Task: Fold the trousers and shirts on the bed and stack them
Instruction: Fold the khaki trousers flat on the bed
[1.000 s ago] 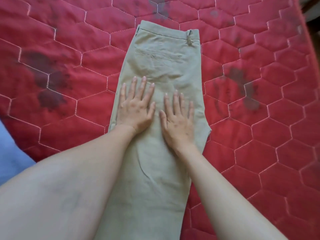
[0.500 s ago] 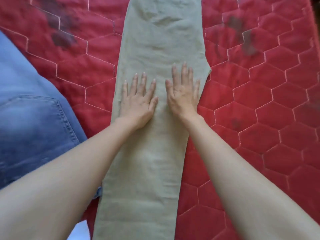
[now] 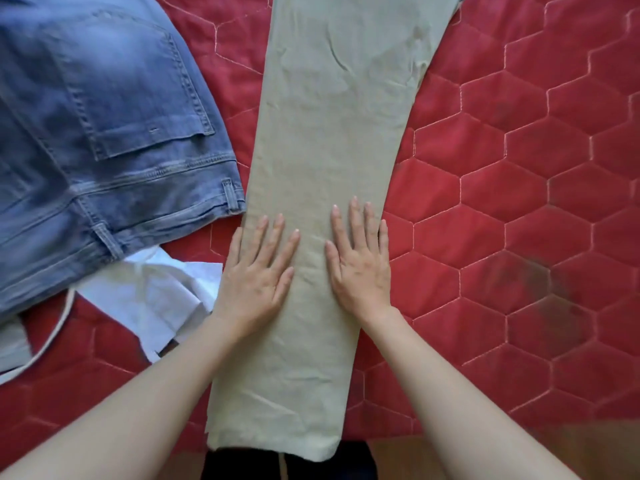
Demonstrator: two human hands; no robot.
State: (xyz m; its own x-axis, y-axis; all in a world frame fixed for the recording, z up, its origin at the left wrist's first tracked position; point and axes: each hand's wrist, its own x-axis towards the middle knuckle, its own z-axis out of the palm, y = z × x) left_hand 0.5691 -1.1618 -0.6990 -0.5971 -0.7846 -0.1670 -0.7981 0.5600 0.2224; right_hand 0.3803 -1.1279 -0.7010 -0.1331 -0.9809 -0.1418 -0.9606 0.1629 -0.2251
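Khaki trousers (image 3: pixel 322 188) lie lengthwise on the red quilted bed (image 3: pixel 519 209), legs stacked, hem at the near edge. Both hands press flat on them side by side, fingers straight: left hand (image 3: pixel 256 275) at the left edge, right hand (image 3: pixel 360 268) toward the right edge. Left of them lies white cloth (image 3: pixel 156 299), partly under blue jeans (image 3: pixel 104 140) farther back.

I can read no text, label, brand or number anywhere: not on the khaki trousers (image 3: pixel 322 161), the jeans (image 3: pixel 97 133), the white cloth (image 3: pixel 152 296), or the red quilted bed (image 3: pixel 519 202).
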